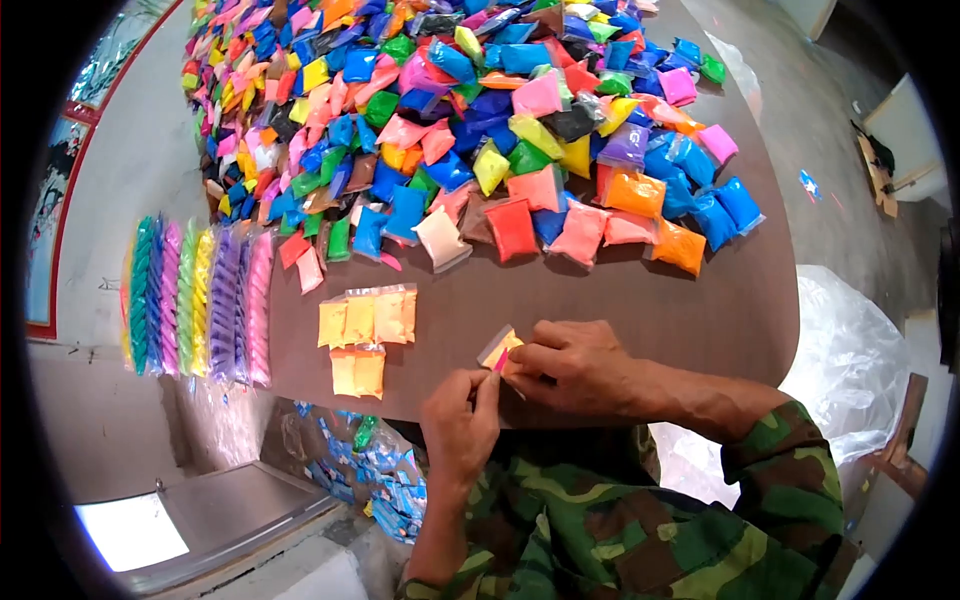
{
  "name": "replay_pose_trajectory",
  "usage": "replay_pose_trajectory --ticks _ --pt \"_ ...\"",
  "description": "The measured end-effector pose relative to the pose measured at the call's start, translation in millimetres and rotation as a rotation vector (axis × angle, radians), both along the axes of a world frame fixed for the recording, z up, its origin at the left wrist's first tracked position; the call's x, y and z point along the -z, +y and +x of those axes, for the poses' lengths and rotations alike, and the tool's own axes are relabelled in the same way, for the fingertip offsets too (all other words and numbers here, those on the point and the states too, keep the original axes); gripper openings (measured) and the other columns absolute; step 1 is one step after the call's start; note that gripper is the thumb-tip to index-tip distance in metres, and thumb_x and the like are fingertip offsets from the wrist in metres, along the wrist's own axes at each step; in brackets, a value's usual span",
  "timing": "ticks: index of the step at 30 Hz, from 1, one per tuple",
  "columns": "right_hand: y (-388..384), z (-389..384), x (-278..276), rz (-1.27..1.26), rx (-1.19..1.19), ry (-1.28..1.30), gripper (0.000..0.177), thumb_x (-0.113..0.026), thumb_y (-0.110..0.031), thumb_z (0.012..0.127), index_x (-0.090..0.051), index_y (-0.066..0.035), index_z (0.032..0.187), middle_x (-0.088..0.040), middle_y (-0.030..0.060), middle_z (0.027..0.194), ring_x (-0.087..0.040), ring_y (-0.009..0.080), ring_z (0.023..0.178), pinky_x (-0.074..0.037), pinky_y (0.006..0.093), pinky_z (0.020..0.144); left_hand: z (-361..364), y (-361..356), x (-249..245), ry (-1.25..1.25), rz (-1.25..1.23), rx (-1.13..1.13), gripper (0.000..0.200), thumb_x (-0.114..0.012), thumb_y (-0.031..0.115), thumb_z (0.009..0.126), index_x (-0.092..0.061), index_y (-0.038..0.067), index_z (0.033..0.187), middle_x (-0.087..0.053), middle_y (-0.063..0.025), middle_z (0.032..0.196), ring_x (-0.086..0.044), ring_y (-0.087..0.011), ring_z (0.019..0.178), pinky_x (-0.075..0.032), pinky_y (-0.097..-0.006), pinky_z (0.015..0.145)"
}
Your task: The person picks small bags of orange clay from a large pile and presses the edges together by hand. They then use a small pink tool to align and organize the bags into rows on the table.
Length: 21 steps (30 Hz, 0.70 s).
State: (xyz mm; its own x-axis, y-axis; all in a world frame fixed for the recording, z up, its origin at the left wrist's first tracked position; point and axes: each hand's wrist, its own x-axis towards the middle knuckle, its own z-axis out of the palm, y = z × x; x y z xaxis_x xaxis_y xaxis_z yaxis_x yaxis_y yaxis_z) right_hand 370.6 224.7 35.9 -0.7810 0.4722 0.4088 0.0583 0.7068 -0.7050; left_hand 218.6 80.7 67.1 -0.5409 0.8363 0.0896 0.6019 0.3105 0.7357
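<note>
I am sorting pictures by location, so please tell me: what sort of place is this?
Probably a packing workshop: small, pillow-shaped plastic packets of many colours heaped on a brown, round-cornered table, with crumpled translucent plastic sheeting beside it.

Small yellow-orange packet [508, 343], slanted

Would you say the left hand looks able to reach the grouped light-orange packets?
Probably yes: bare tabletop separates the left hand from the light-orange packets, though it is busy at another packet.
</note>
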Motion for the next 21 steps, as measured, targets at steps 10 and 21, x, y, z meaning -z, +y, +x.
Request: replay_pose_trajectory --ticks 10,21 --pt "-0.6 -0.5 -1.4 -0.009 -0.003 0.006 0.019 -0.076 -0.027 0.094 -0.068 -0.01 0.088 -0.062 0.009 0.084 -0.068 0.0325 0.074 -0.054 0.0466 0.059 -16.3 2.2 -1.8 0.016 -0.053 -0.03 0.01 -0.075 0.007 0.098 -0.07 -0.001 0.095 -0.069 -0.0154 0.077 -0.065 -0.0256 0.063 -0.051 -0.0361 0.06" --pt "-1.7 -2.3 3.2 0.029 0.016 0.005 0.017 -0.076 -0.029 0.093 -0.069 -0.013 0.09 -0.062 0.0078 0.083 -0.068 0.0313 0.074 -0.053 0.0451 0.057 -22.4 6.2 2.0 0.046 -0.079 -0.045 0.011 -0.076 0.008 0.098 -0.072 -0.003 0.096 -0.068 -0.0064 0.075 -0.059 -0.0098 0.066 -0.049 -0.028 0.062"
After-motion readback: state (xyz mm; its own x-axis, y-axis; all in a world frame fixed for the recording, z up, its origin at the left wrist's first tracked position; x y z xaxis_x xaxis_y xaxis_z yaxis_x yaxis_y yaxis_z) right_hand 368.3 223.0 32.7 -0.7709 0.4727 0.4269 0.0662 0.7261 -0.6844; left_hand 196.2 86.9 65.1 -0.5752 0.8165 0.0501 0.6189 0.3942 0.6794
